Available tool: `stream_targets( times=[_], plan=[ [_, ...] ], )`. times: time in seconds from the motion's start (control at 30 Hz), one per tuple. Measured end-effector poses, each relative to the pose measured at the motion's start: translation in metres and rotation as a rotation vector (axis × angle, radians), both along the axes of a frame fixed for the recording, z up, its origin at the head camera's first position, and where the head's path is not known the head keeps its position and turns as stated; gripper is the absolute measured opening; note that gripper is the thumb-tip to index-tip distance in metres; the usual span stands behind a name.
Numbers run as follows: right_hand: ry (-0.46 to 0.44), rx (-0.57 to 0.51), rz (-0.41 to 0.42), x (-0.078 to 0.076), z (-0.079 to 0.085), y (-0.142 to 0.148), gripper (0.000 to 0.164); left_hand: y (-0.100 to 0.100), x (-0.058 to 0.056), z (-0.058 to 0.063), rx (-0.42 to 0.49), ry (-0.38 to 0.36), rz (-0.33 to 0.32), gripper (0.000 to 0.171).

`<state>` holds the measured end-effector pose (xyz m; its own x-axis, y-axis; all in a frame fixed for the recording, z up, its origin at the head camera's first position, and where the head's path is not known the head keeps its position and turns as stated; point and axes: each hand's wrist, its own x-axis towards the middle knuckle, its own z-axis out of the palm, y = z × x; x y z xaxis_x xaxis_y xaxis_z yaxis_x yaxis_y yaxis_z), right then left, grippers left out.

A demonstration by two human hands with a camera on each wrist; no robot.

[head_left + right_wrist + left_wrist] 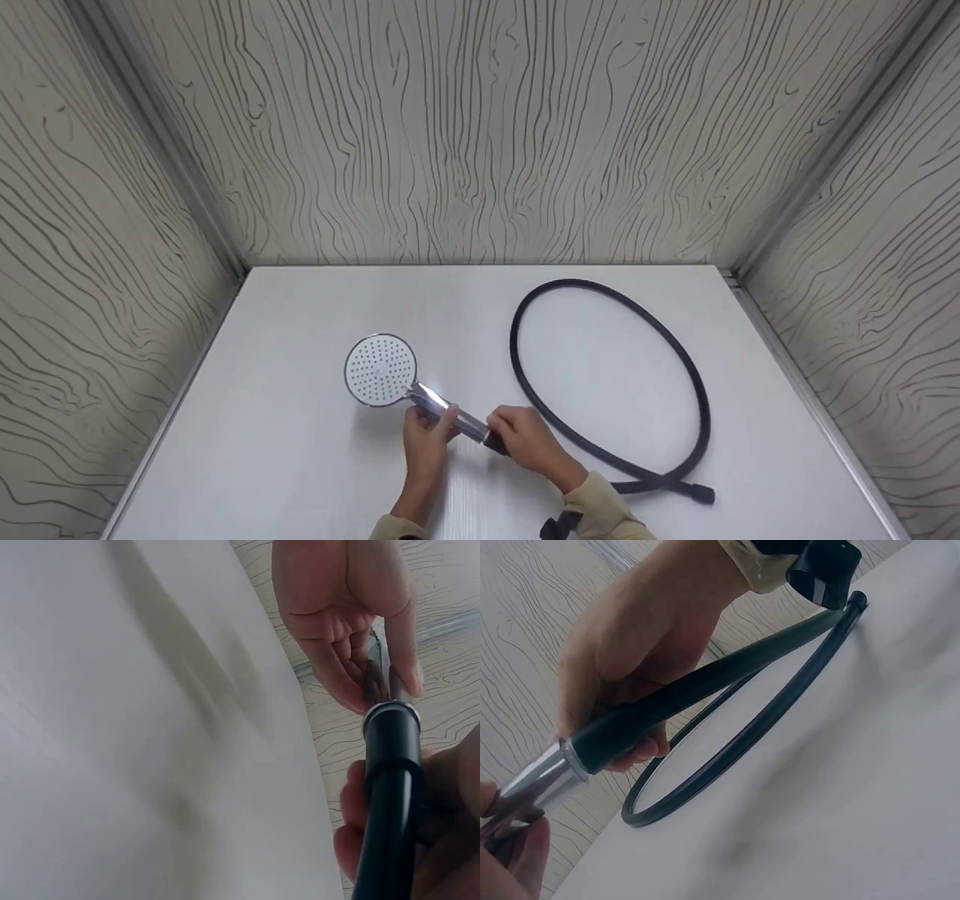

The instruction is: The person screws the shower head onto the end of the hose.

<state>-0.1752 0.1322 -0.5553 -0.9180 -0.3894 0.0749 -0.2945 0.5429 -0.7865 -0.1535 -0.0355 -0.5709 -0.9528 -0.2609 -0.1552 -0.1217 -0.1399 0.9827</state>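
A shower head [380, 370] with a round, dotted white face and a chrome handle [469, 426] is held tilted above the white table. My left hand [426, 448] grips the handle near its middle, thumb on top. At the handle's lower end my right hand [531, 441] holds the black end fitting of a shower hose [394, 739]. In the left wrist view the black fitting [604, 741] meets the chrome rim in line with the handle. The right fingers curl round the hose just behind that joint.
The black hose [703, 405] loops across the right side of the white table [300, 450] and crosses itself. Its free end [702, 493] lies at the lower right. Wood-patterned panels [465, 135] enclose the table at the back and both sides.
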Motion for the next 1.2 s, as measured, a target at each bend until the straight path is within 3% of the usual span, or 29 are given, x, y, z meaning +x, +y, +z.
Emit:
stream_targets(
  times=[0.17,0.27,0.57,0.8,1.2],
  plan=[
    [-0.136,0.002,0.079,0.003,0.002,0.002,0.019,-0.002,0.001,-0.004,-0.010,-0.030,0.056,0.043],
    [-0.165,0.041,0.095,0.005,0.004,0.003,0.022,-0.002,0.000,-0.005,-0.004,-0.033,0.071,0.044],
    [-0.019,0.144,-0.009,0.011,0.004,-0.001,0.023,-0.002,-0.003,-0.002,0.010,-0.007,0.088,0.052],
    [0.032,0.115,0.059,0.009,0.002,0.001,0.009,-0.005,-0.003,-0.002,0.023,-0.003,0.065,0.054],
    [-0.083,0.038,0.171,0.005,0.000,0.008,0.022,-0.007,-0.001,-0.003,0.015,-0.005,0.037,0.048]
  ],
)
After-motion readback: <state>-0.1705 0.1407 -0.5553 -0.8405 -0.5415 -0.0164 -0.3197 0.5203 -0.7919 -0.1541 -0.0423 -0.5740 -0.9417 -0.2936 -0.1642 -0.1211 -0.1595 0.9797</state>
